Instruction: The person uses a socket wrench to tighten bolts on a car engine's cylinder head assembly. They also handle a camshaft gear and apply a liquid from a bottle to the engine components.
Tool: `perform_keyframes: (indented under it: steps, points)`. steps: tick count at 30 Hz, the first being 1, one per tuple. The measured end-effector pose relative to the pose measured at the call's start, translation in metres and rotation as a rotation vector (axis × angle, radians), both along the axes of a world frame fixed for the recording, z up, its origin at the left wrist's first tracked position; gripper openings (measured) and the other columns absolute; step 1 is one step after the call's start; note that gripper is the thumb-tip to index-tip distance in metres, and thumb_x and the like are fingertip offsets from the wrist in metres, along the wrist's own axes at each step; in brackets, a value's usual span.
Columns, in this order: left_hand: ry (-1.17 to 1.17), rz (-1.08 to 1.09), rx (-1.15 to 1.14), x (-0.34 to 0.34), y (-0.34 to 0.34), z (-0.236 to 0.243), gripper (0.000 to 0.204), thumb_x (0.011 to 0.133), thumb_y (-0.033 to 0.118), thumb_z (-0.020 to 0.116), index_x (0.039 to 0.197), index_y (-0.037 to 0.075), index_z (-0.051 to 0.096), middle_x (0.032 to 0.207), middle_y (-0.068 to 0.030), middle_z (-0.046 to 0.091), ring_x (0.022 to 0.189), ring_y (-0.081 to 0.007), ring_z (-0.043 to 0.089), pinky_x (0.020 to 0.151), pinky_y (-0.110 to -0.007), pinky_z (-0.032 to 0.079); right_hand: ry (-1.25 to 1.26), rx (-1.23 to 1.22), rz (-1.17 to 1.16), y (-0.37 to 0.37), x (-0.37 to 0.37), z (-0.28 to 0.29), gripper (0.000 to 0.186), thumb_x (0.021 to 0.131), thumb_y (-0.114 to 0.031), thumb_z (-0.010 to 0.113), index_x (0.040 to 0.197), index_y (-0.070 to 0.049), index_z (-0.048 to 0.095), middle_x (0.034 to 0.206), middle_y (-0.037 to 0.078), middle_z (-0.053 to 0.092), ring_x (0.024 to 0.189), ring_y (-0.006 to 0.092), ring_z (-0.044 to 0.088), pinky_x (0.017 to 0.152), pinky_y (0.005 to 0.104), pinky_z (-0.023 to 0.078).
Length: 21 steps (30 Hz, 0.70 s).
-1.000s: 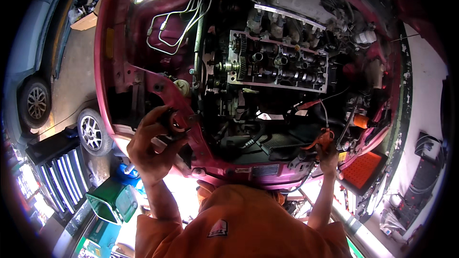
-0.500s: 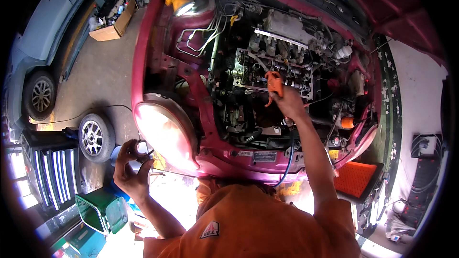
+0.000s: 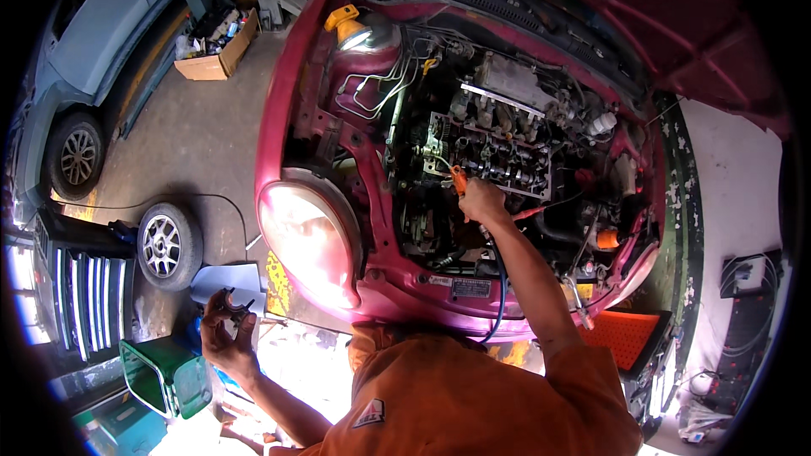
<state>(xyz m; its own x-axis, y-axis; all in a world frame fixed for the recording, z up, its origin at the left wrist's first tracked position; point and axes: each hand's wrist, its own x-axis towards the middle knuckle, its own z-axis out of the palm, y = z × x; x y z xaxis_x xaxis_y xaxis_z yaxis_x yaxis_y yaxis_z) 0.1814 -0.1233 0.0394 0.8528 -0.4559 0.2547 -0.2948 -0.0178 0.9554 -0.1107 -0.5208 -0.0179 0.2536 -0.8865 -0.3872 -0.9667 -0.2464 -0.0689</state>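
My right hand [image 3: 485, 203] is wrapped around an orange air blow gun [image 3: 459, 179]. Its thin nozzle points at the left end of the exposed cylinder head [image 3: 498, 156] in the engine bay. A blue hose [image 3: 502, 283] runs from the gun down past the front of the car. Out to the left, beyond the headlight [image 3: 308, 224], my left hand [image 3: 230, 346] pinches a small dark curved part [image 3: 237, 307] between thumb and fingers. That part's exact kind is too small to tell.
A lit yellow work lamp [image 3: 348, 29] rests on the inner fender. Left of the car are a loose wheel [image 3: 169, 245], a green bin [image 3: 169, 378], a drawer cabinet [image 3: 89, 295] and a cardboard box [image 3: 218, 57]. An orange tray [image 3: 623, 339] stands at the right.
The blow gun in my right hand has moved left along the cylinder head, its nozzle now at the left end. My left hand has come a little nearer, still pinching the small part.
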Motion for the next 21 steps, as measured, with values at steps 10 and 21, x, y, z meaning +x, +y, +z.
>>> perform_keyframes:
  steps: [10, 21]
  points:
    - [-0.015, -0.014, -0.009, 0.002, -0.001, -0.003, 0.038, 0.068, 0.004, 0.087, 0.096, 0.001, 0.061, 0.125, -0.0201, 0.061, 0.112, -0.0280, 0.061, 0.099, -0.039, 0.046, 0.057, 0.114, -0.031, -0.006, 0.010, 0.011, 0.032, 0.074, -0.017, 0.065, 0.101, 0.000, 0.070, 0.103, 0.021, 0.071, 0.100, 0.0364, 0.068, 0.084, 0.0438, 0.054]
    - [-0.003, -0.017, -0.038, -0.005, 0.001, 0.005, 0.036, 0.068, -0.005, 0.083, 0.094, 0.000, 0.057, 0.125, -0.0200, 0.061, 0.115, -0.0273, 0.059, 0.103, -0.039, 0.043, 0.062, 0.093, -0.017, -0.008, 0.013, 0.011, 0.033, 0.074, -0.018, 0.065, 0.102, -0.001, 0.071, 0.105, 0.021, 0.071, 0.103, 0.0358, 0.068, 0.086, 0.0430, 0.054]
